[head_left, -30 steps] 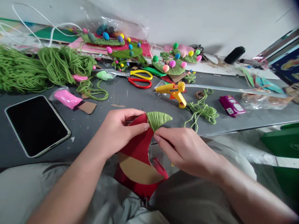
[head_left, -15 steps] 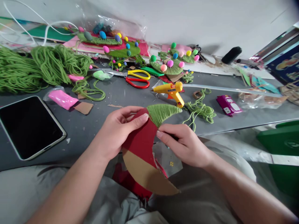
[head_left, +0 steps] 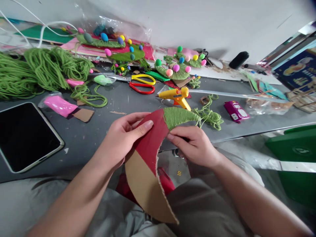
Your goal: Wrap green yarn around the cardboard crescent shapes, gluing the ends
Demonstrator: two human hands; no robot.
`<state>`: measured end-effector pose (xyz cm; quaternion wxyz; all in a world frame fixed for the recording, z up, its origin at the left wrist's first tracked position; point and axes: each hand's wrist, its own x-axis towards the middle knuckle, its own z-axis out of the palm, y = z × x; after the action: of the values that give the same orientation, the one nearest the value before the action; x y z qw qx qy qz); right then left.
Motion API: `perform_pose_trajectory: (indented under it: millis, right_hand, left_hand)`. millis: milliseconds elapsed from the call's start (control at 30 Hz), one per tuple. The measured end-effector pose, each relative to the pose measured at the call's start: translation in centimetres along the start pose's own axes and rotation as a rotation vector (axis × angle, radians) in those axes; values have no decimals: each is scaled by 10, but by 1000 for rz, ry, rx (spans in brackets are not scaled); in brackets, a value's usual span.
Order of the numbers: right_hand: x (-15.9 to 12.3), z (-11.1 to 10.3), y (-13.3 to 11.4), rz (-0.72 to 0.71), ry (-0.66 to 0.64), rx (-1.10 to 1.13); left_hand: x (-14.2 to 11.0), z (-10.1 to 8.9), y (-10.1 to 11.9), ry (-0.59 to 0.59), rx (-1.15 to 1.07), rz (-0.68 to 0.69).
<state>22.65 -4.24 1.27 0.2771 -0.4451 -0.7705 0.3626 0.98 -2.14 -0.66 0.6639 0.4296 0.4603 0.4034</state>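
A crescent-shaped piece of cardboard (head_left: 145, 184) is held up over my lap, tilted. Its middle is covered in dark red, its lower part is bare brown, and green yarn (head_left: 179, 118) is wound tightly round its upper tip. My left hand (head_left: 123, 138) grips the crescent by its outer edge, thumb on the red face and fingers behind. At the inner edge, just below the wound yarn, my right hand (head_left: 195, 144) is closed in a pinch. Its fingertips touch the edge; what lies between them is hidden.
On the grey table lie a yellow glue gun (head_left: 176, 96), scissors (head_left: 142, 84), loose yarn (head_left: 209, 117), yarn skeins (head_left: 46, 70), a tablet (head_left: 27, 135) and a purple packet (head_left: 236, 112). Yarn-covered shapes with coloured balls (head_left: 176, 70) lie behind. A green bin (head_left: 293, 144) stands right.
The crescent has turned, its bare lower end swinging down and towards me, its yarn-wound tip shifting right. Both hands keep their places on it. The view has shifted slightly right.
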Motion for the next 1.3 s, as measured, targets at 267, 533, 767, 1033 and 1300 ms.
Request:
perform_pose_trajectory:
  millis: [267, 533, 767, 1033, 1300]
  right_hand:
    - [-2, -5, 14, -3, -101, 46]
    - [18, -34, 24, 61, -458, -39]
    - [18, -46, 6, 159, -346, -252]
    - [16, -36, -9, 239, -163, -89]
    - [0, -5, -33, 216, -97, -330]
  left_hand:
    - [-6, 1, 17, -14, 142, 25]
    - [-5, -4, 9, -386, 565, 125]
    - [-7, -8, 6, -190, 763, 173]
    - [-9, -6, 7, -66, 736, 183]
    - [-11, -7, 9, 181, 727, 327]
